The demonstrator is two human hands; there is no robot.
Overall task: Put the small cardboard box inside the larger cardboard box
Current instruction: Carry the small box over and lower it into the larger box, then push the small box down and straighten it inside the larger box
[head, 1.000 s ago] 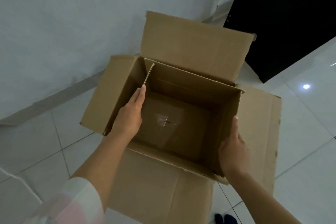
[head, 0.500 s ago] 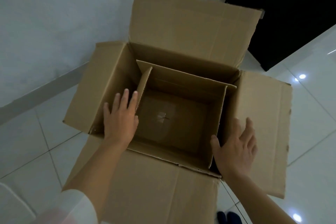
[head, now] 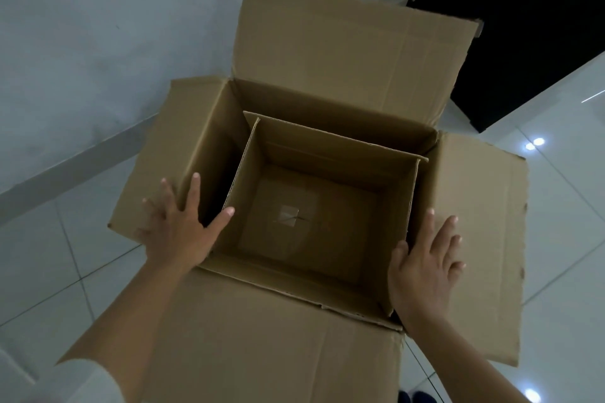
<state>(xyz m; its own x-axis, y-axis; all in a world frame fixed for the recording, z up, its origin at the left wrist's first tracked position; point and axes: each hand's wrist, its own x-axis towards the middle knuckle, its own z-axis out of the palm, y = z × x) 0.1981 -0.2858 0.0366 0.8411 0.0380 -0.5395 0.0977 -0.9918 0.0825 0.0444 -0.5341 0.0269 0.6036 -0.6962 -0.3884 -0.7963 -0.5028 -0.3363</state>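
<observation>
Head view shows both hands spread flat and gripping nothing. Left hand (head: pixel 178 232) hovers with fingers splayed over the left flap (head: pixel 170 154) of the larger cardboard box (head: pixel 330 42), its thumb reaching toward the left wall of the small cardboard box (head: pixel 314 222). Right hand (head: pixel 425 268) lies open over the larger box's right flap (head: pixel 474 239), just beside the small box's right wall. Small box sits upright and open-topped inside the larger box, nearer its right side, with a dark gap on its left. Larger box stands on the white tiled floor (head: pixel 49 255), its far flap raised toward the wall (head: pixel 98 26).
</observation>
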